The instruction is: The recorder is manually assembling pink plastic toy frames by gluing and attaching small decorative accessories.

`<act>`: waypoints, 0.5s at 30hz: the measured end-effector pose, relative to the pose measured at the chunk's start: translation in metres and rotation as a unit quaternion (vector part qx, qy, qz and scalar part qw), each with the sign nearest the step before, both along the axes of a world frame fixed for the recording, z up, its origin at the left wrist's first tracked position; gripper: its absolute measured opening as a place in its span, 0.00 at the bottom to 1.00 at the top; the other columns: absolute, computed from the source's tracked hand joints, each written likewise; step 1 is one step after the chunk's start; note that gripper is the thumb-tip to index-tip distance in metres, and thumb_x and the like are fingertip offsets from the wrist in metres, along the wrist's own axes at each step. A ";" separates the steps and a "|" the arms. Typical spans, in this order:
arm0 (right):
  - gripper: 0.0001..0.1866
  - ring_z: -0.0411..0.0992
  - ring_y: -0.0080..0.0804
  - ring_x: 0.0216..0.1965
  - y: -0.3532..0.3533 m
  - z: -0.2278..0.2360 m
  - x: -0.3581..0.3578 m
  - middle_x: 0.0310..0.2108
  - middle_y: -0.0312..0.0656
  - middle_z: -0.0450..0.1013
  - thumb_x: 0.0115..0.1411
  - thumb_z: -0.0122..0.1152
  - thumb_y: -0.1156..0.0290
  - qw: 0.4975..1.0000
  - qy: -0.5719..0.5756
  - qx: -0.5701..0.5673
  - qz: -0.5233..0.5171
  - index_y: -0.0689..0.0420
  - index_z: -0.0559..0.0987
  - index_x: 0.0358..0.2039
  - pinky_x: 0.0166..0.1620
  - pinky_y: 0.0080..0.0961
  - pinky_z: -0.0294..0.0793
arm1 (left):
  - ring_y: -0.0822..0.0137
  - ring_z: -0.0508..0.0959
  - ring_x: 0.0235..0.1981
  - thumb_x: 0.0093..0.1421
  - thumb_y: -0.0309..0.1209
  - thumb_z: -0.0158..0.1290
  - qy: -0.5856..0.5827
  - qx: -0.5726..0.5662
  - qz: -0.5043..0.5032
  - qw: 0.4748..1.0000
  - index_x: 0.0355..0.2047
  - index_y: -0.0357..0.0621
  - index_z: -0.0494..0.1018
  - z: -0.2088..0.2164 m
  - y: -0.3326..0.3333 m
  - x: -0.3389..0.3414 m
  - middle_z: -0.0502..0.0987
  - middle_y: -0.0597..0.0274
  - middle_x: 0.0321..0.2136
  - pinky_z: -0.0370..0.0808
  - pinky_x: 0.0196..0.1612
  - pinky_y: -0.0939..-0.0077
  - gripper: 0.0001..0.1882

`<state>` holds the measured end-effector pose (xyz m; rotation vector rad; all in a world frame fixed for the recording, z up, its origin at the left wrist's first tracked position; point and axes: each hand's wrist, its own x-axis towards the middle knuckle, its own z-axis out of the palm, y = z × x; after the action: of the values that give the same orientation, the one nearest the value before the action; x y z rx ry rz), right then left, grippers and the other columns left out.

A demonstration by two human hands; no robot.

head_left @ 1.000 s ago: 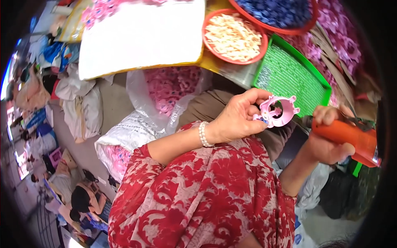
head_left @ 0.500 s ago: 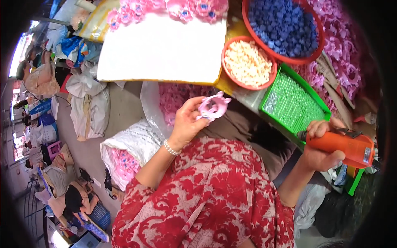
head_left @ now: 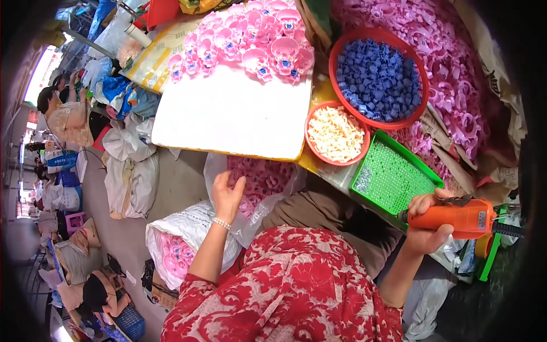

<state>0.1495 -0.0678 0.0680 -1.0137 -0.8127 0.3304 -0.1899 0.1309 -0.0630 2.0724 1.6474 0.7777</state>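
My left hand (head_left: 228, 197), a beaded bracelet at its wrist, holds nothing; its fingers are spread over a clear plastic bag of pink plastic parts (head_left: 259, 181). On the right, my right hand (head_left: 426, 228) is wrapped round an orange electric screwdriver (head_left: 464, 219). Its dark nose lies by the near corner of a green basket (head_left: 369, 149), which has small silvery pieces in one corner. Pink ring-shaped parts with blue centres (head_left: 285, 51) stand in rows on the far half of a white-topped work surface (head_left: 233, 117).
Beyond the green basket are a red basket of cream pieces (head_left: 336, 133) and a larger red basket of blue pieces (head_left: 379, 80). Pink parts (head_left: 441, 74) are heaped at the far right. A white woven sack (head_left: 196, 222) sits by my left forearm. Other people (head_left: 68, 117) sit at far left.
My left hand has let go of the pink ring-shaped part and moved left, over the plastic bag. My right hand still grips the screwdriver. The view has tilted up, showing more of the work surface.
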 end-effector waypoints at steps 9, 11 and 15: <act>0.39 0.61 0.25 0.19 0.003 -0.005 -0.004 0.21 0.37 0.64 0.51 0.51 0.35 0.999 0.043 -0.031 -0.003 0.62 0.64 0.46 0.27 0.23 0.63 | 0.77 0.71 0.22 0.52 0.27 0.56 -0.158 0.129 -0.064 0.977 0.32 0.33 0.75 0.102 0.076 0.073 0.75 0.63 0.22 0.69 0.26 0.83 0.09; 0.40 0.61 0.25 0.19 0.001 -0.005 -0.005 0.21 0.37 0.63 0.51 0.51 0.35 0.998 0.046 -0.030 -0.006 0.62 0.64 0.46 0.27 0.23 0.63 | 0.75 0.72 0.20 0.52 0.32 0.57 -0.137 0.126 -0.054 0.981 0.33 0.32 0.75 0.098 0.122 0.089 0.75 0.62 0.21 0.70 0.25 0.83 0.14; 0.40 0.64 0.26 0.21 -0.004 -0.005 -0.001 0.22 0.39 0.65 0.49 0.56 0.37 0.998 0.066 -0.015 -0.011 0.63 0.64 0.47 0.26 0.21 0.66 | 0.73 0.73 0.15 0.50 0.40 0.59 -0.118 -0.020 -0.027 0.992 0.30 0.33 0.75 0.093 0.186 0.113 0.74 0.61 0.19 0.69 0.17 0.82 0.19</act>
<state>0.1485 -0.0714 0.0626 -1.0175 -0.6789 0.3875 -0.0770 0.3172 0.0303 1.9081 1.4602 0.9249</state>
